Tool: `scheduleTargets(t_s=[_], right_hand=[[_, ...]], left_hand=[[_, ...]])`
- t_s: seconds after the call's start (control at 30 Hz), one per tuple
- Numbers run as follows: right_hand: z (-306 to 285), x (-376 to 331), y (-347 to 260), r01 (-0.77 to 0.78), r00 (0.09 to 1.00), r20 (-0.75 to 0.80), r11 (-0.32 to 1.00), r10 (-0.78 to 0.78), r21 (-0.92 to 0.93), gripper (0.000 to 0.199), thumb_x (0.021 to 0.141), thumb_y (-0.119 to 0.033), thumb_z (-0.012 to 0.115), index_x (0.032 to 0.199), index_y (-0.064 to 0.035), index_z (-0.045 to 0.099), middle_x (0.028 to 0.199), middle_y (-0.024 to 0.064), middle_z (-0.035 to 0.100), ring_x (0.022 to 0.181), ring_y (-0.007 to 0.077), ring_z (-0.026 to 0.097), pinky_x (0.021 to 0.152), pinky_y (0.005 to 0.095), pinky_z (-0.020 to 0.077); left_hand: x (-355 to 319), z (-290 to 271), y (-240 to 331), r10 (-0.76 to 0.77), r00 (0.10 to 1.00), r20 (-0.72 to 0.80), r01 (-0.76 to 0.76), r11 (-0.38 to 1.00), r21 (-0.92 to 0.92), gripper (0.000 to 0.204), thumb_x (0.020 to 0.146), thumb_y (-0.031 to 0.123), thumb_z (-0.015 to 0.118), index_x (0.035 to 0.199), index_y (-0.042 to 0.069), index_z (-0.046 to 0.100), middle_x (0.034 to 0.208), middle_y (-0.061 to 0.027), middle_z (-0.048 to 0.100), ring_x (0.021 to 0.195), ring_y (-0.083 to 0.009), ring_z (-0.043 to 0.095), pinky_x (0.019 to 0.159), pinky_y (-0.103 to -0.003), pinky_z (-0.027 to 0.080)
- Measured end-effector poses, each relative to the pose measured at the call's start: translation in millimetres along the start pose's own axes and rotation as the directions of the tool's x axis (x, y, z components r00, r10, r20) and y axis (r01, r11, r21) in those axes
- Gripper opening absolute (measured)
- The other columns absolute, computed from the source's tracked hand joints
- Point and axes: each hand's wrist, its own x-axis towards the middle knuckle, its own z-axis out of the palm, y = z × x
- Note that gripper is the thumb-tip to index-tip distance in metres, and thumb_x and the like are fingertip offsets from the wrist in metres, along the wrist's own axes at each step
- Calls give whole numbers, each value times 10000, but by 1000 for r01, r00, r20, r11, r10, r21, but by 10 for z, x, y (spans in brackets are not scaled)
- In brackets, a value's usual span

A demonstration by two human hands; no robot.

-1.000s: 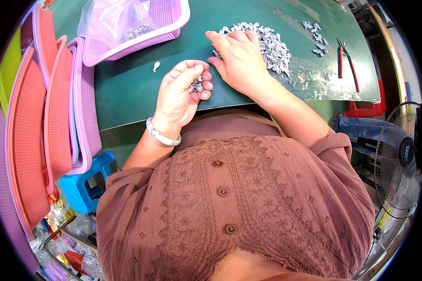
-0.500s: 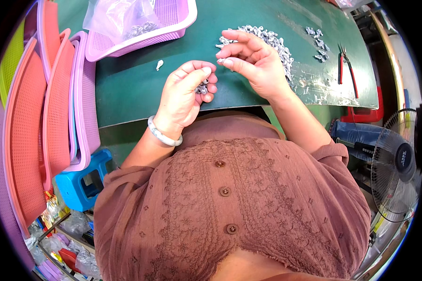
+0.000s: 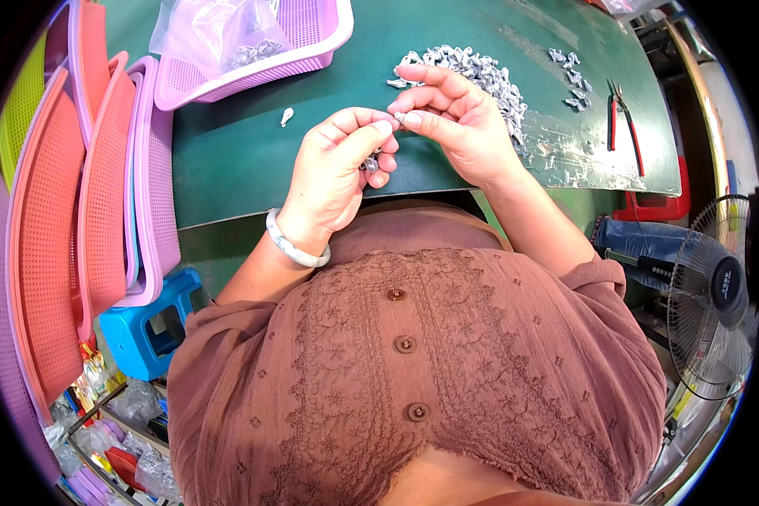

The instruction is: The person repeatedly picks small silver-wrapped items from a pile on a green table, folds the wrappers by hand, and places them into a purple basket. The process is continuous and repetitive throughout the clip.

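Note:
My left hand (image 3: 341, 160) is closed around several small grey curved pieces (image 3: 371, 162), which peek out between its fingers. My right hand (image 3: 451, 122) pinches one small grey piece (image 3: 400, 117) between thumb and forefinger, right beside the left fingertips. Behind the right hand, a heap of the same grey pieces (image 3: 489, 76) lies on the green table (image 3: 244, 185). A single pale piece (image 3: 287, 116) rests alone left of my hands. Farther right is a small loose group of grey pieces (image 3: 575, 80). What exactly these pieces are I cannot make out.
A pink-purple basket (image 3: 320, 55) at the far left holds a clear plastic bag (image 3: 215, 38) with grey pieces. Red-handled pliers (image 3: 624, 126) lie at the right. Stacked baskets (image 3: 46, 244) and a blue stool (image 3: 139, 337) stand left; a fan (image 3: 708, 287) stands right.
My right hand has come slightly down and left with its piece, and the fingertips of both hands now meet. The left hand has shifted slightly right.

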Motion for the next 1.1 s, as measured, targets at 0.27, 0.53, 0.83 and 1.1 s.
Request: scheduleTargets(t_s=[0.27, 0.53, 0.83, 1.1], right_hand=[[31, -44, -21, 137, 991, 22, 969, -136, -203, 427, 789, 48, 573, 1195, -7, 452, 910, 71, 595, 867, 121, 571, 802, 246, 457], [1, -57, 9, 369, 926, 125, 785, -357, -497, 499, 759, 68, 588, 1225, -34, 441, 917, 71, 596, 848, 126, 568, 784, 255, 456], [47, -54, 3, 439, 881, 130, 682, -455, -585, 506, 719, 62, 610, 1192, -67, 483, 876, 66, 606, 764, 131, 587, 725, 258, 485], [15, -76, 39, 363, 922, 101, 741, -374, -565, 495, 727, 50, 614, 1192, -51, 478, 868, 72, 599, 740, 129, 580, 695, 259, 484]], left_hand=[[-4, -3, -16, 19, 1000, -18, -18, 999, 45, 80, 846, 87, 547, 886, 22, 573, 720, -32, 559, 584, -87, 509, 469, -191, 385], [-4, 1, -20, 25, 999, -29, -23, 998, 50, 70, 843, 78, 548, 877, 25, 577, 714, -29, 560, 570, -86, 509, 462, -193, 378], [37, -28, -63, 30, 999, -31, -28, 998, 54, 74, 852, 103, 556, 855, 33, 582, 694, -20, 553, 561, -81, 499, 456, -194, 369], [44, -32, -68, 33, 998, -50, -29, 997, 77, 74, 851, 95, 554, 859, 28, 584, 690, -17, 550, 557, -79, 490, 457, -192, 368]])
